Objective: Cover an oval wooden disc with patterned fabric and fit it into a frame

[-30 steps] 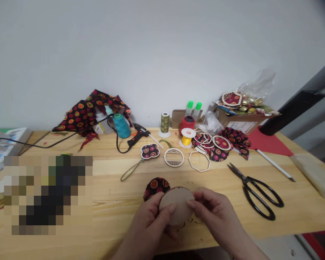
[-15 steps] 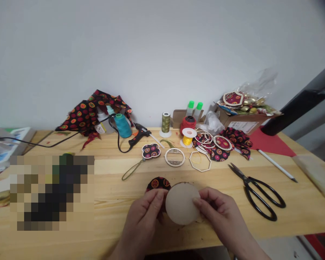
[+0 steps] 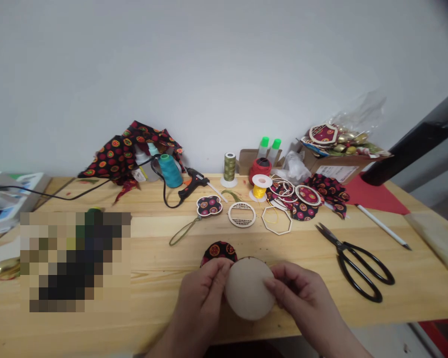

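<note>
A round, pale beige card disc is held over the near part of the table. My left hand pinches its left edge, thumb on top. On the right edge, my right hand grips it between thumb and fingers. Traces of a dark edge show along the disc's upper rim. Just beyond my left fingers is a piece of dark patterned fabric with a rounded edge; my hand hides its lower part, and I cannot tell whether it joins the disc.
Black-handled scissors lie to the right, near a white pencil. Beyond the disc are a round lattice frame, an octagonal frame and a clover-shaped fabric piece. A glue gun and teal thread cone stand behind.
The disc has shifted slightly down and left, toward me, with both hands still on it. The rest of the table shows only a slight camera shift.
</note>
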`<act>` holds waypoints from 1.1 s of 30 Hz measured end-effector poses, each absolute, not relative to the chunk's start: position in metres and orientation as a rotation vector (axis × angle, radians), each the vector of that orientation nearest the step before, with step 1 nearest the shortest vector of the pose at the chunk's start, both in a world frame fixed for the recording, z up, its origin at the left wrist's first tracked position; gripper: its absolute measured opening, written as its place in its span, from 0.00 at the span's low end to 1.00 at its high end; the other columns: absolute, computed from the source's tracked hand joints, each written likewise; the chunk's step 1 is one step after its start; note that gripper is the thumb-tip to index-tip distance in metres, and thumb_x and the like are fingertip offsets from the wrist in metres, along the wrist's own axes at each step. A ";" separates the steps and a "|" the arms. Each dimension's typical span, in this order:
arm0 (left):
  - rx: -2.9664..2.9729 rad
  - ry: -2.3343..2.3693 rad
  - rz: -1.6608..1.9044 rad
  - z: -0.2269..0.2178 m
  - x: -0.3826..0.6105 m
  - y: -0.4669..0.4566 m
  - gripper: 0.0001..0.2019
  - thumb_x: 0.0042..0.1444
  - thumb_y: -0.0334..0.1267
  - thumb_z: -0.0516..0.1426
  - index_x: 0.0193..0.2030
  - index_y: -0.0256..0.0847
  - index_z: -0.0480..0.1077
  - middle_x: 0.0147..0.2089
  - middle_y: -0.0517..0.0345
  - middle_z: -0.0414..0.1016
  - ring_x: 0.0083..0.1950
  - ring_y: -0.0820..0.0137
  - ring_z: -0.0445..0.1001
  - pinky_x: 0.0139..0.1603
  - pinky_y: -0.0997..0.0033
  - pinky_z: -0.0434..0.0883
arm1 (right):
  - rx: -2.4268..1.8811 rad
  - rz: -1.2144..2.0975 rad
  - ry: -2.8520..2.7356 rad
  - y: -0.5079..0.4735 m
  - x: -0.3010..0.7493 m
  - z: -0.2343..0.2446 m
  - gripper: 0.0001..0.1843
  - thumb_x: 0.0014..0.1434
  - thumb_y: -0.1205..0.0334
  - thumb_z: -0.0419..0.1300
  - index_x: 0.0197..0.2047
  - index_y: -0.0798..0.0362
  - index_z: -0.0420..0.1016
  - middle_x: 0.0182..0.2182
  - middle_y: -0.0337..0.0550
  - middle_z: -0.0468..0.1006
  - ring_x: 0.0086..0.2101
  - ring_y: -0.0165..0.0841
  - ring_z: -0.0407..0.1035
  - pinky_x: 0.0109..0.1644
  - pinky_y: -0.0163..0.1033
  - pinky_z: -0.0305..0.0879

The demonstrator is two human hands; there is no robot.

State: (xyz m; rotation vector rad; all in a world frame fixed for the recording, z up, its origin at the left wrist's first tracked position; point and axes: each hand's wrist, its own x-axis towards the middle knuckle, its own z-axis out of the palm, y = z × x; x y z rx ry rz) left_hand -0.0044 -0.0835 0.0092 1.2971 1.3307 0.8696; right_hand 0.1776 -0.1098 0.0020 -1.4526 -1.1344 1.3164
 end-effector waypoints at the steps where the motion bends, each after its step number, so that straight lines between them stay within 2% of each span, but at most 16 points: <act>1: 1.201 1.304 0.876 0.008 -0.004 -0.082 0.14 0.55 0.46 0.55 0.35 0.39 0.76 0.28 0.58 0.77 0.29 0.69 0.70 0.29 0.75 0.66 | -1.450 1.333 -1.073 -0.109 0.178 0.001 0.15 0.50 0.51 0.63 0.25 0.56 0.73 0.16 0.33 0.66 0.19 0.23 0.56 0.21 0.28 0.53; 4: 0.881 1.087 0.890 0.004 0.001 -0.081 0.18 0.50 0.45 0.60 0.45 0.38 0.74 0.36 0.54 0.79 0.35 0.65 0.75 0.37 0.71 0.70 | -1.392 1.390 -0.878 -0.106 0.176 -0.004 0.17 0.48 0.50 0.65 0.25 0.56 0.72 0.14 0.33 0.67 0.16 0.23 0.58 0.20 0.28 0.55; 7: 0.755 0.824 0.889 0.001 0.010 -0.086 0.21 0.45 0.40 0.65 0.47 0.40 0.73 0.40 0.53 0.79 0.42 0.65 0.75 0.45 0.71 0.69 | -1.269 1.488 -0.708 -0.107 0.167 -0.011 0.17 0.47 0.50 0.67 0.28 0.57 0.73 0.17 0.38 0.73 0.18 0.25 0.64 0.22 0.30 0.62; 9: 0.707 0.816 0.905 -0.002 0.016 -0.091 0.17 0.46 0.39 0.65 0.44 0.39 0.74 0.39 0.54 0.79 0.42 0.66 0.74 0.45 0.72 0.69 | -1.226 1.567 -0.605 -0.110 0.158 -0.016 0.18 0.46 0.51 0.68 0.31 0.58 0.74 0.21 0.40 0.75 0.19 0.26 0.68 0.25 0.31 0.65; 11: 0.644 0.882 0.934 -0.003 0.019 -0.095 0.13 0.47 0.39 0.64 0.40 0.37 0.75 0.36 0.54 0.79 0.38 0.68 0.74 0.41 0.73 0.70 | -1.210 1.671 -0.586 -0.114 0.150 -0.019 0.20 0.45 0.49 0.67 0.33 0.57 0.73 0.22 0.41 0.76 0.20 0.26 0.69 0.25 0.31 0.66; 13: 0.571 0.940 0.969 -0.003 0.020 -0.096 0.12 0.49 0.40 0.63 0.38 0.35 0.75 0.33 0.53 0.79 0.33 0.70 0.74 0.36 0.74 0.70 | -1.235 1.733 -0.789 -0.118 0.149 -0.019 0.20 0.49 0.46 0.63 0.33 0.57 0.73 0.21 0.40 0.75 0.20 0.28 0.69 0.24 0.32 0.65; 15: 0.506 0.946 1.023 -0.001 0.019 -0.094 0.13 0.50 0.38 0.62 0.42 0.34 0.74 0.34 0.52 0.79 0.35 0.68 0.75 0.36 0.72 0.71 | -1.372 1.515 -1.201 -0.121 0.160 -0.018 0.19 0.57 0.46 0.56 0.32 0.56 0.74 0.21 0.40 0.74 0.22 0.30 0.69 0.25 0.34 0.66; 17: 0.461 0.932 1.051 0.004 0.015 -0.090 0.16 0.51 0.36 0.61 0.47 0.35 0.72 0.38 0.50 0.79 0.40 0.64 0.75 0.37 0.69 0.73 | -1.597 0.813 -1.574 -0.121 0.185 -0.016 0.17 0.60 0.51 0.52 0.31 0.53 0.75 0.24 0.43 0.76 0.26 0.33 0.70 0.30 0.36 0.67; 19: 0.443 0.936 1.054 0.010 0.011 -0.087 0.18 0.52 0.35 0.61 0.50 0.34 0.70 0.42 0.47 0.78 0.44 0.59 0.75 0.37 0.65 0.75 | -1.758 0.042 -1.699 -0.121 0.221 -0.018 0.17 0.60 0.53 0.51 0.36 0.54 0.75 0.32 0.49 0.79 0.31 0.38 0.72 0.37 0.42 0.68; 20: 0.437 0.939 1.049 0.012 0.009 -0.086 0.19 0.52 0.35 0.60 0.51 0.34 0.69 0.43 0.46 0.78 0.44 0.58 0.75 0.36 0.63 0.75 | -1.877 -0.234 -1.706 -0.121 0.241 -0.020 0.18 0.61 0.53 0.49 0.38 0.55 0.75 0.34 0.52 0.78 0.34 0.42 0.73 0.40 0.45 0.68; 22: 0.426 0.944 1.040 0.016 0.006 -0.083 0.22 0.51 0.34 0.60 0.53 0.33 0.67 0.44 0.43 0.77 0.44 0.54 0.76 0.34 0.62 0.76 | -2.115 -0.561 -1.715 -0.121 0.279 -0.028 0.25 0.62 0.53 0.44 0.38 0.62 0.75 0.35 0.63 0.77 0.36 0.50 0.72 0.42 0.53 0.67; 23: 0.424 0.939 1.030 0.017 0.005 -0.083 0.23 0.50 0.33 0.60 0.54 0.33 0.66 0.44 0.41 0.77 0.43 0.54 0.76 0.32 0.62 0.76 | -2.189 -0.613 -1.772 -0.122 0.296 -0.034 0.26 0.62 0.53 0.43 0.37 0.64 0.75 0.34 0.64 0.77 0.34 0.51 0.72 0.41 0.54 0.67; 25: 0.431 0.923 1.009 0.018 0.003 -0.082 0.23 0.50 0.33 0.60 0.55 0.32 0.65 0.42 0.41 0.77 0.41 0.52 0.77 0.28 0.62 0.76 | -2.259 -0.597 -1.847 -0.125 0.321 -0.044 0.24 0.60 0.54 0.45 0.36 0.62 0.76 0.28 0.60 0.78 0.29 0.49 0.74 0.37 0.51 0.70; 29: 0.449 0.918 0.969 0.018 0.003 -0.082 0.19 0.51 0.32 0.58 0.51 0.34 0.67 0.39 0.44 0.77 0.40 0.51 0.77 0.25 0.64 0.75 | -2.278 -0.544 -1.884 -0.131 0.340 -0.054 0.19 0.59 0.60 0.46 0.36 0.62 0.76 0.30 0.59 0.79 0.31 0.48 0.75 0.37 0.49 0.71; 33: 0.496 0.901 0.943 0.017 0.003 -0.082 0.13 0.50 0.33 0.59 0.44 0.33 0.70 0.42 0.43 0.77 0.41 0.52 0.77 0.25 0.65 0.75 | -2.243 -0.603 -2.004 -0.133 0.349 -0.050 0.17 0.57 0.64 0.48 0.39 0.65 0.74 0.35 0.67 0.78 0.34 0.54 0.74 0.40 0.55 0.68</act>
